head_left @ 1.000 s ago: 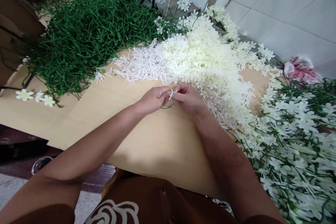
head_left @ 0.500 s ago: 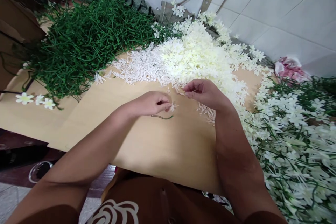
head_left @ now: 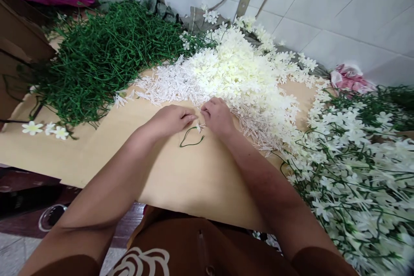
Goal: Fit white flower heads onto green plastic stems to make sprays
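My left hand is closed in a pinch over the brown board. A thin, bent green plastic stem hangs from its fingertips. At the stem's upper end, just under the fingers, shows a small white stamen piece. My right hand is close beside it, fingers curled together and nearly touching the left fingertips; what they pinch is hidden. Just beyond both hands lies a heap of white stamen pieces, merging into a pile of cream-white artificial flower heads.
A large heap of green stems fills the back left, beside a cardboard box. Finished-looking white flowers on stems are piled at the right. A few loose flowers lie at the left. A tiled wall stands behind.
My right hand has moved left and down from the stamen heap to meet my left hand. The green stem now hangs bent, with the white piece at its upper end.
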Demonstrator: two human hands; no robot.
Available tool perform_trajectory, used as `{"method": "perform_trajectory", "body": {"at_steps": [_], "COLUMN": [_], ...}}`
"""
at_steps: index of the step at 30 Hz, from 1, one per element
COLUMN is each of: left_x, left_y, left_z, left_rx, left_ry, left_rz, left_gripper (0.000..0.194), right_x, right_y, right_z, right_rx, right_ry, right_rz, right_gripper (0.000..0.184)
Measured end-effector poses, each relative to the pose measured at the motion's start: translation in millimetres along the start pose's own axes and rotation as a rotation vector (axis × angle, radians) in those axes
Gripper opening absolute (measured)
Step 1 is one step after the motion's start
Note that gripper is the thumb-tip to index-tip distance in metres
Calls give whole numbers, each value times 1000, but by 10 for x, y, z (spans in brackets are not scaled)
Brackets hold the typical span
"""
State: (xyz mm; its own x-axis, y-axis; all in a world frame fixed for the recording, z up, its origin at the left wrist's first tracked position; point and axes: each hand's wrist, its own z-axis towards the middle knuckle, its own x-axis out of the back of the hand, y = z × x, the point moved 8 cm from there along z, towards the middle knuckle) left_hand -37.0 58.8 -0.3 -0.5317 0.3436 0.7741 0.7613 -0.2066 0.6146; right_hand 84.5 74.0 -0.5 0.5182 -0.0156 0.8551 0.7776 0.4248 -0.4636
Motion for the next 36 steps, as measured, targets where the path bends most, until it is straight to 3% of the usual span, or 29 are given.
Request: {"method": "perform_trajectory", "body": {"at_steps": [7, 14, 19, 22, 25, 28, 33, 36], "left_x": [115, -58, -55, -34, -7, 32, 118, 92], "left_y": [38, 142, 154, 138, 162, 196, 312, 396], "left_z": [42, 209, 220, 223, 252, 319, 488, 607], "left_rx": [-10, -72, -79, -9, 33, 32, -63, -95], "left_ry": [246, 268, 274, 253, 235, 248, 411, 437], "left_rz": [37, 301, 71, -143, -341, -401, -13, 216], "left_gripper": [27, 22, 12, 7, 11, 15, 22, 21], "right_x": [291, 87, 130, 159, 240, 315, 440, 495], "right_y": [277, 119, 83, 97, 119, 160, 351, 445], "right_z": [-31, -71, -85, -83, -80, -75, -63, -57], "right_rx": [-64, 16, -4, -30, -27, -14, -85, -114], "right_ry": [120, -11, 23, 22, 101, 169, 278, 339], "right_rz": [159, 117, 226, 368, 458, 515, 634, 708], "right_gripper": [13, 7, 13, 5, 6, 8, 9, 13]}}
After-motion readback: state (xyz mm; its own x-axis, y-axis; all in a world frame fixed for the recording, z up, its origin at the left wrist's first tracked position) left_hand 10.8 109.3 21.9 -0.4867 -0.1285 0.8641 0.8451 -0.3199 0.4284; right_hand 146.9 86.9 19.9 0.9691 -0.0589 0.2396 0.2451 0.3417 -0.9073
